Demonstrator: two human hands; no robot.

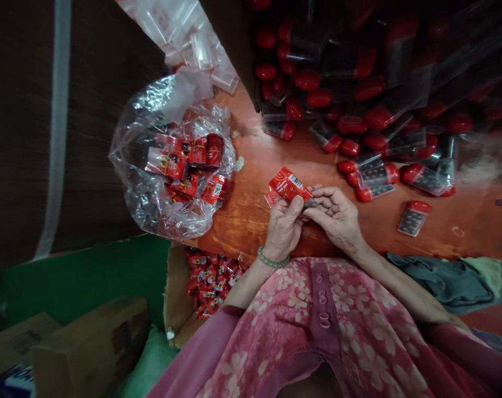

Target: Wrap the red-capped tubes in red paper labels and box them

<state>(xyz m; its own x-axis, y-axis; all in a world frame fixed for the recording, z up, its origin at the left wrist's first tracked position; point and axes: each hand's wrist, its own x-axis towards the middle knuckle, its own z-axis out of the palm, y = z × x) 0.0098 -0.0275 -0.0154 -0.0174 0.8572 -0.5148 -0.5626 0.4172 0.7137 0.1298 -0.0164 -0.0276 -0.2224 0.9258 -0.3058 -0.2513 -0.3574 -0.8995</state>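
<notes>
A red printed packet (290, 187) is held just above the tabletop (251, 226), in front of the floral garment (292, 309). A second printed corner is seen beneath it; whether that is a fold or another piece cannot be told. By its look, the packet is judged light, thin and pliable, with a smooth face that may slide under dry fingers and crease if squeezed hard, so it is best taken by its edges, thumb flat on top. It is pinched so by the left hand (283, 226), thumb over the print and fingers beneath; a green beaded bracelet (273, 258) is worn on that wrist. The packet's right end, where something dark is shown, is closed on by the thumb and fingertips of the right hand (334, 213); how firmly cannot be told. To the left, bundled red packets (213, 190) are held in an open clear plastic bag (139, 190), and below it a cardboard carton (176, 298) is filled with small red packages (212, 282). To the right, one red-capped clear container (414, 218) is set apart from a heap of similar containers (369, 119), near a dark green cloth (442, 282).
</notes>
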